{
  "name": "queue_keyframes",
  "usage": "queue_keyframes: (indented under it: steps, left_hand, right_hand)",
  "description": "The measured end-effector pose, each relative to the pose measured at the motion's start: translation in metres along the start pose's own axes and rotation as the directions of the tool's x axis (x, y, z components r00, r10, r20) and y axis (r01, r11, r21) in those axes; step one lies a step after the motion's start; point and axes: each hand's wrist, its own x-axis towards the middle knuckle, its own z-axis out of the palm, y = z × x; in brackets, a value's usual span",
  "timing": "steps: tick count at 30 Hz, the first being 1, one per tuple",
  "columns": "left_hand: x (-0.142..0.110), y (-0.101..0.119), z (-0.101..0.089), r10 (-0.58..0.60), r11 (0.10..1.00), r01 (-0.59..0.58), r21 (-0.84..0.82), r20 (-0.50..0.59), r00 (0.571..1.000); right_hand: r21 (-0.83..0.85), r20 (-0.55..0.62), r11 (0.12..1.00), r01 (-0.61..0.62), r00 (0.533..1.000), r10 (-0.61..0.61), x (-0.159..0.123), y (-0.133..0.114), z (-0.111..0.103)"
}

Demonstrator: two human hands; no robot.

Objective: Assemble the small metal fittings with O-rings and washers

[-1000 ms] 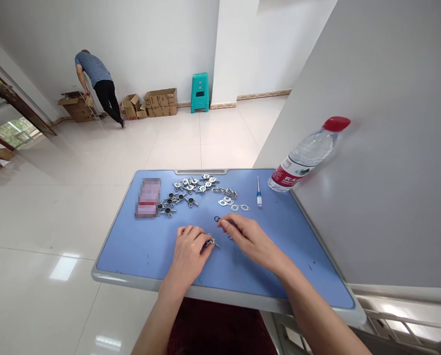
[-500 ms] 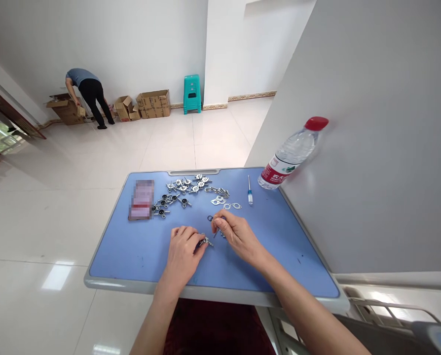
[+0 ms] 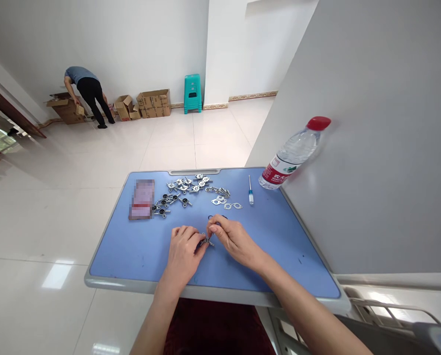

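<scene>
On my feed, the left hand (image 3: 183, 253) is clenched around a small metal fitting (image 3: 205, 241), held just above the blue tabletop (image 3: 131, 256) near its front edge. The right hand (image 3: 235, 242) pinches in beside it, its fingertips (image 3: 210, 229) at the fitting, though I cannot tell what they grip. Ahead lie more metal fittings (image 3: 183, 190), flat gaskets (image 3: 227, 204) and a small screwdriver (image 3: 250, 191).

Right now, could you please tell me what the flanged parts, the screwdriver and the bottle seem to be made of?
The flanged parts look like bare silvery metal, perhaps aluminium, from their bright sheen. The screwdriver seems to have a steel shaft and a translucent plastic handle, though it is small. The bottle looks like thin clear plastic, given its see-through wall.
</scene>
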Motion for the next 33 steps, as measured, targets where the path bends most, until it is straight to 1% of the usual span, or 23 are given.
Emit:
queue_keyframes:
  steps: [2, 6, 9, 11, 14, 17, 19, 21, 23, 25, 28, 30, 33]
  left_hand:
    - [0.0, 0.0, 0.0, -0.003, 1.0, 0.003, 0.003, 0.0, 1.0]
    - [0.0, 0.0, -0.001, -0.004, 1.0, 0.004, 0.003, 0.001, 1.0]
    - [0.0, 0.0, 0.0, 0.002, 1.0, -0.002, -0.005, -0.006, 1.0]
    - [0.0, 0.0, 0.0, 0.007, 1.0, -0.007, -0.008, -0.009, 1.0]
    - [0.0, 0.0, 0.0, 0.01, 1.0, -0.01, -0.002, -0.013, 1.0]
    - [0.0, 0.0, 0.0, 0.008, 1.0, -0.008, 0.0, -0.012, 1.0]
    - [0.0, -0.001, 0.0, 0.004, 1.0, -0.004, 0.0, -0.009, 1.0]
    - [0.0, -0.001, 0.0, 0.003, 1.0, -0.003, -0.002, -0.012, 1.0]
    - [0.0, -0.001, 0.0, 0.006, 1.0, -0.006, -0.009, -0.017, 1.0]
    - [0.0, -0.001, 0.0, 0.008, 1.0, -0.008, -0.015, -0.017, 1.0]
    - [0.0, 0.0, 0.0, 0.003, 1.0, -0.003, -0.016, -0.013, 1.0]
    - [0.0, 0.0, 0.0, -0.001, 1.0, 0.001, -0.012, -0.014, 1.0]
    - [0.0, 0.0, 0.0, 0.001, 1.0, -0.001, -0.011, -0.016, 1.0]
  right_hand:
    - [-0.015, 0.016, 1.0, 0.011, 1.0, -0.01, -0.001, -0.002, -0.001]
    - [-0.037, 0.064, 0.999, -0.011, 0.998, 0.013, -0.003, -0.007, -0.007]
    - [-0.074, 0.057, 0.997, 0.009, 0.998, -0.005, -0.004, -0.006, -0.008]
    - [-0.123, 0.033, 0.989, 0.076, 0.997, -0.072, -0.003, -0.003, -0.007]
    - [-0.237, -0.024, 0.953, 0.189, 0.979, -0.2, -0.002, 0.006, -0.002]
    - [-0.371, -0.078, 0.897, 0.239, 0.955, -0.286, -0.002, 0.013, 0.002]
    - [-0.424, -0.069, 0.868, 0.257, 0.947, -0.314, -0.003, 0.013, 0.002]
    - [-0.412, -0.033, 0.868, 0.277, 0.947, -0.319, -0.003, 0.009, -0.001]
    - [-0.34, -0.006, 0.889, 0.307, 0.945, -0.328, -0.003, 0.006, -0.004]
    - [-0.287, -0.007, 0.902, 0.323, 0.941, -0.339, -0.003, 0.004, -0.006]
    - [-0.342, -0.063, 0.892, 0.295, 0.94, -0.335, -0.003, 0.005, -0.005]
    - [-0.367, -0.068, 0.887, 0.281, 0.943, -0.327, -0.003, 0.004, -0.005]
    - [-0.277, 0.008, 0.91, 0.309, 0.948, -0.32, -0.004, 0.001, -0.007]
